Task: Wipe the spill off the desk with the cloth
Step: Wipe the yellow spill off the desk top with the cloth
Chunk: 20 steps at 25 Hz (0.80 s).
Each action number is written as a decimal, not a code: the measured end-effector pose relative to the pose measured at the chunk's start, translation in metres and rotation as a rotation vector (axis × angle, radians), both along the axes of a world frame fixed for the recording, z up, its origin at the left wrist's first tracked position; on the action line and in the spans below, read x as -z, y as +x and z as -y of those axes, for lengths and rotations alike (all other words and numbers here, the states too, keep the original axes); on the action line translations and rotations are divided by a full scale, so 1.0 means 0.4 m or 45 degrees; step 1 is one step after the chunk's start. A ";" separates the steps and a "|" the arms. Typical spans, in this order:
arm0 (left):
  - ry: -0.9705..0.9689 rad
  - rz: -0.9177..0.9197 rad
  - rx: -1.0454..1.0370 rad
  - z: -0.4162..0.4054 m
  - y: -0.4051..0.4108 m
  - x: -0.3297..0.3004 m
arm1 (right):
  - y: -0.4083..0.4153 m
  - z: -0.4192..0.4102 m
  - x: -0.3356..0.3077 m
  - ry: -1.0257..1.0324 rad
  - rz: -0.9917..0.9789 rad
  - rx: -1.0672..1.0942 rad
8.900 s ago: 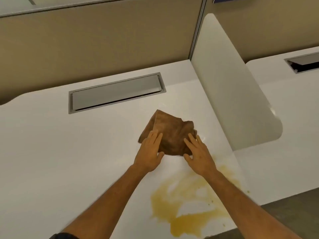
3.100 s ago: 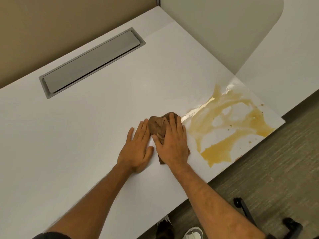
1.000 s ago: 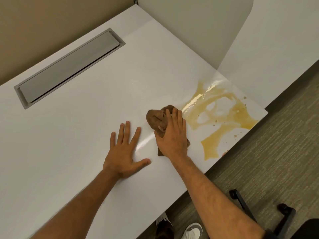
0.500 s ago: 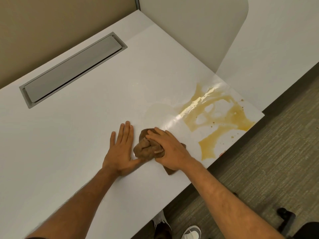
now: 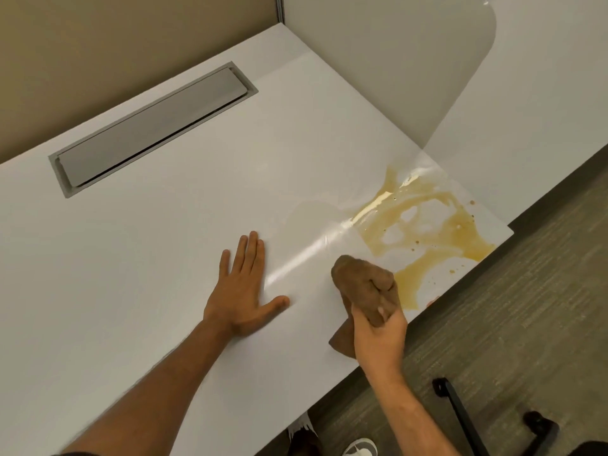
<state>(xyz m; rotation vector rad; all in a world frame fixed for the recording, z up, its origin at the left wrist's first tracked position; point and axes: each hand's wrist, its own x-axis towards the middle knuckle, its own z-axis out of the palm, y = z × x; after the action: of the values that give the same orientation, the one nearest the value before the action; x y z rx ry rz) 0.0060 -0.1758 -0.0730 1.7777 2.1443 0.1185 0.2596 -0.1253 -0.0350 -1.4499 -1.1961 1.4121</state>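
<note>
The right hand (image 5: pixel 378 334) is closed tight on a bunched-up brown cloth (image 5: pixel 365 287). One floppy end of the cloth hangs down under the wrist. The left hand (image 5: pixel 243 291) lies flat on the white desk (image 5: pixel 131 274), fingers spread a little, holding nothing.

The yellow spill (image 5: pixel 427 232) sits at the desk's near right corner, close to the edge. It lies up and to the right of the cloth. The cloth just about touches the spill's near tip. The spill stretches longways from the desk's front edge up toward the white divider panel (image 5: pixel 394 77). The right hand is much nearer to it than the left hand, so I think the right hand should push the cloth up and right.

The right fingers are mostly hidden in the cloth. I cannot tell if the cloth is pressing on the desk. A chair base (image 5: pixel 467 416) and a shoe (image 5: pixel 360 447) are cut off at the bottom.
</note>
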 end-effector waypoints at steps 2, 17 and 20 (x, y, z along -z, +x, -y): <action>0.011 0.006 0.004 0.002 -0.002 0.003 | -0.055 -0.083 -0.038 0.147 0.061 -0.009; -0.022 0.053 -0.029 -0.004 -0.007 0.008 | -0.337 -0.342 0.066 0.690 1.014 -0.907; 0.050 0.165 -0.068 -0.003 -0.012 0.004 | -0.325 -0.318 0.067 0.815 1.005 -1.078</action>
<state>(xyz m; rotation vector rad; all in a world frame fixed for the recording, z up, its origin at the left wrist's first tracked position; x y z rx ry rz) 0.0011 -0.1746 -0.0746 1.6858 2.1108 0.2831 0.1298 0.0017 -0.0618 -1.0546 -2.6876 0.7188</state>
